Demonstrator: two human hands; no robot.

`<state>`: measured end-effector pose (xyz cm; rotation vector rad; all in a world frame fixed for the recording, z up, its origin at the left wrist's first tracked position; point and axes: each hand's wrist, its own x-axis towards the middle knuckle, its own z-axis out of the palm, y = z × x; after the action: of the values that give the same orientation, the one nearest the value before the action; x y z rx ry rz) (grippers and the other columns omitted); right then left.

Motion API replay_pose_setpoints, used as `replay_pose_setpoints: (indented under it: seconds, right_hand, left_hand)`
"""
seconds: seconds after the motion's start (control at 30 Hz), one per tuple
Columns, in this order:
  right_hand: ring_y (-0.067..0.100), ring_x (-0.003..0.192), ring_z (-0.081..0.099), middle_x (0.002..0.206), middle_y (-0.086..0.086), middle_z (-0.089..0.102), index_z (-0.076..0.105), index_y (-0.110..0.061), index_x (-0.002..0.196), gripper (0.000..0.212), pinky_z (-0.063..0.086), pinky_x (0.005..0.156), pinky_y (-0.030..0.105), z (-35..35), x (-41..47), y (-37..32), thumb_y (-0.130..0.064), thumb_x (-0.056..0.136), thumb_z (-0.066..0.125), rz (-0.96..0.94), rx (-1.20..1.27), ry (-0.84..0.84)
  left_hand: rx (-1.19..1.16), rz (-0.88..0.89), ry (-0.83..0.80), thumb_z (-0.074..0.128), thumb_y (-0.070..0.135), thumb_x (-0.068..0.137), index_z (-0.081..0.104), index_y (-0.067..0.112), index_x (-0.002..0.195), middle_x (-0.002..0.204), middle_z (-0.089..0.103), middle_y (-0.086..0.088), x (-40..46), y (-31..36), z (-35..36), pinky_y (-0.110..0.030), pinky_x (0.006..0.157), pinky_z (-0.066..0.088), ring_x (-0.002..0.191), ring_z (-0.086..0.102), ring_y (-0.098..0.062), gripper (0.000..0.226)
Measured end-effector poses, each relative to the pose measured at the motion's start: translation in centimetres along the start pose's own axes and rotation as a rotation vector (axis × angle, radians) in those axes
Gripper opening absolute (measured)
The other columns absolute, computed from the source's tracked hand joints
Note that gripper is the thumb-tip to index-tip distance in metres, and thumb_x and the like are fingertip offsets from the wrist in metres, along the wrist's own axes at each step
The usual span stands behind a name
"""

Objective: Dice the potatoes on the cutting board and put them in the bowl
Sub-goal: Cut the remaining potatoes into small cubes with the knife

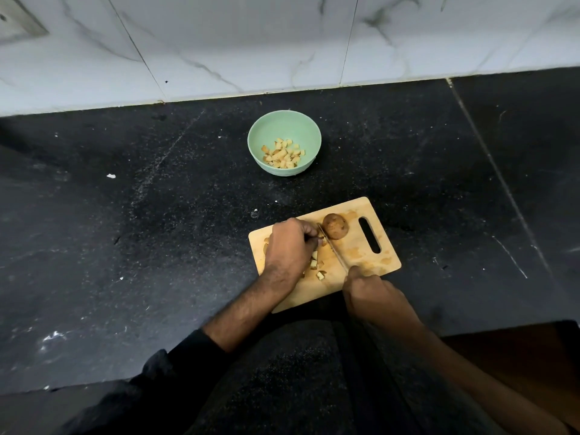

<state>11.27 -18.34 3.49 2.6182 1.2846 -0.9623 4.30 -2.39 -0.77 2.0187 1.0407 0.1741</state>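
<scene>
Wooden, pale rectangular cutting board (361, 246) on the black worktop (157, 215) carries a potato strip pinched under the left hand (290, 246), its long axis crossing the steel knife (334, 249) gripped by the right hand (372, 293), green bowl (284, 128) well beyond.

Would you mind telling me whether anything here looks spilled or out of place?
Mostly tidy: diced pieces sit in the bowl and on the board. The oddities are small pale scraps on the dark counter, one left of the bowl and one just beyond the board. What they are is unclear.
</scene>
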Motion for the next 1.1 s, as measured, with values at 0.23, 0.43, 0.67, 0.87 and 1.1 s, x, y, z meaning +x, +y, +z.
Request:
replay_pose_setpoints:
  seconds: [0.23,0.43,0.67,0.87,1.1]
  right_hand:
    - [0.038,0.104,0.064,0.108,0.013,0.064,0.038,-0.013,0.110,0.014,0.037,0.070,0.036,0.0,0.1,0.1,-0.025,0.105,0.033,0.010,0.041,0.014]
    - [0.039,0.103,0.062,0.106,0.015,0.063,0.033,-0.016,0.100,0.012,0.038,0.071,0.038,-0.1,0.2,0.1,-0.026,0.106,0.030,0.005,0.115,-0.023]
    - [0.037,0.101,0.064,0.105,0.014,0.064,0.039,-0.015,0.105,0.013,0.044,0.073,0.041,0.1,0.8,0.3,-0.025,0.106,0.031,-0.022,0.098,-0.039]
    - [0.036,0.108,0.063,0.112,0.013,0.063,0.043,-0.010,0.117,0.019,0.043,0.077,0.040,0.0,2.1,-0.6,-0.019,0.103,0.034,0.018,0.089,-0.017]
    - [0.037,0.102,0.064,0.106,0.017,0.063,0.039,-0.013,0.104,0.008,0.042,0.073,0.037,0.8,1.3,0.8,-0.021,0.103,0.039,-0.005,0.104,-0.139]
  left_hand:
    - [-0.163,-0.018,0.018,0.085,0.011,0.077,0.080,0.019,0.082,0.077,0.074,0.013,-0.1,0.2,0.0,-0.028,0.075,0.060,0.072,0.069,0.002,0.011]
    - [-0.153,-0.052,0.007,0.085,0.009,0.077,0.078,0.019,0.076,0.077,0.072,0.015,0.1,0.5,0.0,-0.030,0.077,0.061,0.071,0.068,-0.002,0.013]
    - [-0.107,-0.044,0.009,0.086,0.007,0.076,0.078,0.016,0.078,0.073,0.067,0.017,0.4,0.7,-0.3,-0.019,0.078,0.057,0.072,0.066,0.001,0.013]
    - [-0.087,-0.041,0.014,0.086,0.008,0.075,0.079,0.016,0.079,0.078,0.070,0.013,0.5,0.7,-0.2,-0.016,0.080,0.054,0.078,0.066,0.000,0.012]
    - [-0.121,-0.060,0.022,0.084,0.008,0.080,0.075,0.023,0.076,0.077,0.073,0.011,0.2,0.4,0.2,-0.029,0.072,0.062,0.067,0.067,-0.002,0.018]
